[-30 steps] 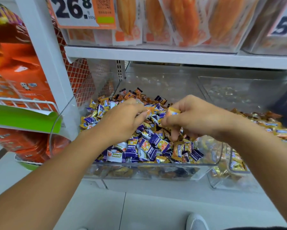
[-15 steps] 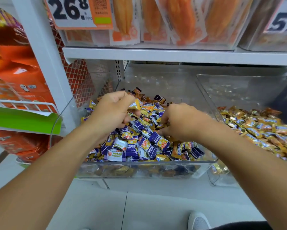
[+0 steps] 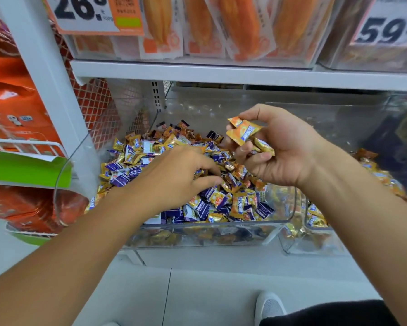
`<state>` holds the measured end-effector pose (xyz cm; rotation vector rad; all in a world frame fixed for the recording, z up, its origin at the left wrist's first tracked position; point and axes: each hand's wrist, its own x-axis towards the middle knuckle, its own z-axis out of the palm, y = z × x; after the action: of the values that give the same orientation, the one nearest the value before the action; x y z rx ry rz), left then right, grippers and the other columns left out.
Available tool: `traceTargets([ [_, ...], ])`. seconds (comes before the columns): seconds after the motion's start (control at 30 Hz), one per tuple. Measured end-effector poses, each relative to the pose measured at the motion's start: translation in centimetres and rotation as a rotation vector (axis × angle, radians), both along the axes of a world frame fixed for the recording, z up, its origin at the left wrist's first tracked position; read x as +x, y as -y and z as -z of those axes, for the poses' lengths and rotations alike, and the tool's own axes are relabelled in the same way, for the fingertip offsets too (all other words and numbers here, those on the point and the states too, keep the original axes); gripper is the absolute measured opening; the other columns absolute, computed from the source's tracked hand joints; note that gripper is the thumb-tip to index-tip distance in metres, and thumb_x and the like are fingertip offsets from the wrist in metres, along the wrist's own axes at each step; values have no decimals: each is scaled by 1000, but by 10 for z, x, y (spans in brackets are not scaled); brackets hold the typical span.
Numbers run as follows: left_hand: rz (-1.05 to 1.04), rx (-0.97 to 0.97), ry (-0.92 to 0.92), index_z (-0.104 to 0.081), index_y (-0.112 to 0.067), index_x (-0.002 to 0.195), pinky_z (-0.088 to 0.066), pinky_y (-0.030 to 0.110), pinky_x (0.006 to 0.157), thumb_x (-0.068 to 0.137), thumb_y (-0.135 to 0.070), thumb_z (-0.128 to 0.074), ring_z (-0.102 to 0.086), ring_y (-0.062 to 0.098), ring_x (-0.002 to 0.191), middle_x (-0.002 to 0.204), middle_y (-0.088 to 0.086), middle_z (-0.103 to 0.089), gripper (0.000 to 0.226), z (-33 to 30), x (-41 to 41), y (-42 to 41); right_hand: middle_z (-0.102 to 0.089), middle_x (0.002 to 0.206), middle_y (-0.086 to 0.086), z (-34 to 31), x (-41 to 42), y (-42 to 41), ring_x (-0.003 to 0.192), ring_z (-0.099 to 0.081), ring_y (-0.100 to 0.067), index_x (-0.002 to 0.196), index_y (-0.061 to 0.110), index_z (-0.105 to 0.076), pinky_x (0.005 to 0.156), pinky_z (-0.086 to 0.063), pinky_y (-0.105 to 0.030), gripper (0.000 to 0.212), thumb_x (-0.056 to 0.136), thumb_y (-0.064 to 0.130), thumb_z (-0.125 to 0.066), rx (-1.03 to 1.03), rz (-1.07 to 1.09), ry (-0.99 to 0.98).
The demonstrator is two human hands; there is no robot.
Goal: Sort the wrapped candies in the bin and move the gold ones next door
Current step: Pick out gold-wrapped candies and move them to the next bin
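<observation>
- Above the clear bin (image 3: 197,228), the right hand (image 3: 280,151) clutches several gold candies (image 3: 243,131), lifted off the pile;
- in that bin, the left hand (image 3: 174,177) rests on mixed candies (image 3: 221,203), fingers loosely spread, grasping nothing visible;
- right of it, the neighbouring bin (image 3: 315,241) holds gold ones.

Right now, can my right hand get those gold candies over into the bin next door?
Probably yes: the right hand, gripping gold candies, is raised above the pile, and the neighbouring bin looks open-topped.
</observation>
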<state>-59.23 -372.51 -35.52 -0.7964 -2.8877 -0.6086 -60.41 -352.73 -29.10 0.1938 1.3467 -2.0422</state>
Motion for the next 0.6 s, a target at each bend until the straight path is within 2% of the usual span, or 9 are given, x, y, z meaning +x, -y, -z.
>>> traceTargets([
  [0.07,-56,-88,-2,-72,-40,111,-53,41,79,87,-55,-66,-61,19,96,99,-13,-64,29,1,-4,-4,-61,73,-7,0,1,-1,45,-47,-9,86,8,-59,32,-23,-10,22,90,28,-49,0,16,3],
  [0.17,-119,-241,90,-68,-40,120,-50,34,76,85,-53,-71,-63,22,104,117,-10,-68,38,2,-7,-9,-63,75,-9,0,1,-3,48,-50,-11,88,7,-59,30,-27,-10,22,91,27,-50,-4,42,31],
  [0.23,-136,-241,98,-71,-38,111,-50,34,73,82,-54,-73,-64,21,100,110,-9,-70,33,3,-9,-13,-63,74,-9,0,2,-3,48,-51,-10,88,7,-60,30,-28,-10,22,91,26,-50,-12,43,36],
  [0.33,-150,-120,79,-70,-33,85,-53,37,70,80,-55,-74,-65,18,81,84,-6,-69,23,6,-11,-11,-62,78,-9,1,2,-2,46,-50,-10,93,7,-58,28,-30,-11,19,92,25,-52,1,55,10],
  [0.4,-167,86,82,-68,-29,77,-53,34,67,84,-50,-71,-62,9,71,78,-8,-67,23,4,-11,-7,-54,92,-8,-1,2,-4,46,-50,-10,99,10,-53,27,-31,-12,16,92,25,-54,8,81,-9],
  [0.43,-194,250,126,-67,-27,76,-50,28,59,87,-46,-70,-58,2,62,76,-10,-66,23,-1,-9,-5,-51,94,-8,-2,3,-7,46,-50,-10,102,11,-52,27,-31,-13,17,92,24,-55,0,92,-12],
  [0.47,-237,459,230,-66,-24,75,-42,21,49,90,-43,-68,-51,0,53,72,-13,-64,24,-7,-6,-5,-51,89,-9,-4,5,-11,45,-49,-9,102,10,-51,27,-31,-12,17,93,24,-54,-13,101,-10],
  [0.53,-313,902,553,-64,-20,76,-26,17,41,92,-37,-67,-39,6,49,68,-10,-58,23,-20,0,-9,-52,79,-9,-10,10,-21,44,-49,-8,101,7,-54,27,-32,-11,17,95,23,-54,-46,123,-5],
  [0.6,-309,1125,789,-64,-17,81,-23,16,37,93,-33,-65,-39,8,48,71,-2,-58,20,-31,6,-20,-53,73,-8,-15,18,-35,43,-48,-7,96,5,-56,27,-31,-10,18,96,23,-53,-76,147,-12],
])
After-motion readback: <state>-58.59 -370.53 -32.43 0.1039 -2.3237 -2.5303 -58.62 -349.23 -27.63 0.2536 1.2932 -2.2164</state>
